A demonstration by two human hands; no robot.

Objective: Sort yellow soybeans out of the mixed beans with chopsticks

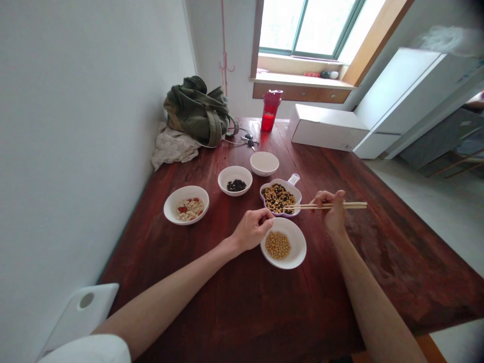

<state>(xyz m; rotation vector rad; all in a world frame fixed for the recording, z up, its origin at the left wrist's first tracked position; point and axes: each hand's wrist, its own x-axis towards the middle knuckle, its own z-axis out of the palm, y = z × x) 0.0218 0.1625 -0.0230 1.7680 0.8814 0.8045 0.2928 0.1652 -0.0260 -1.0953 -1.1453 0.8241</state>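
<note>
I had R grip (333,210) narrow on chopsticks (325,205), tips at mixed-bean dish (298,197); L grip (251,230) curled, hold can't tell, by soybean bowl (297,242) on counter (234,322).

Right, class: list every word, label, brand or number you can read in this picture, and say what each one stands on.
None of the text here can be read.
Dark print on the white handle of the lilac-rimmed dish: too small to read.
Small label on the white cardboard box: too small to read.
Bluish marks on the white cabinet: too blurred to read.
</note>
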